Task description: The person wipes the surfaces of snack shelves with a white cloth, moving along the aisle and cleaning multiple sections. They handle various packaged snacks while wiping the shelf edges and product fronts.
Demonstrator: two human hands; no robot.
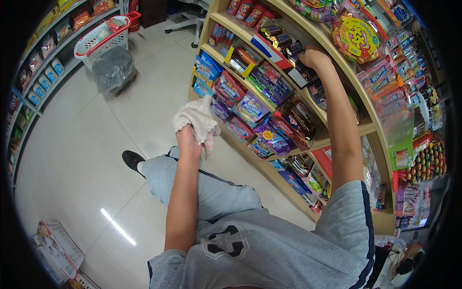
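A pale, fluffy cloth (195, 117) is bunched over the fingers of my left hand (187, 139), which grips it in front of the shelf. One corner of the cloth hangs down, pinkish in tone. My right hand (314, 57) reaches into an upper tier of the wooden shelf (364, 104). Its fingers are at the edge of a dark box (301, 76) of wrapped sweets, and the fingertips are partly hidden there. Just left of that hand, Snickers bars (276, 35) in gold and dark wrappers lie in a red, white and blue display carton (269, 52).
Bagged sweets (251, 106) fill the tier below. A white basket with a red rim (102, 38) stands on the tiled floor beside a stool covered in grey plastic (113, 68). Another stocked shelf (54, 74) curves along the left. Newspapers (59, 249) are at lower left.
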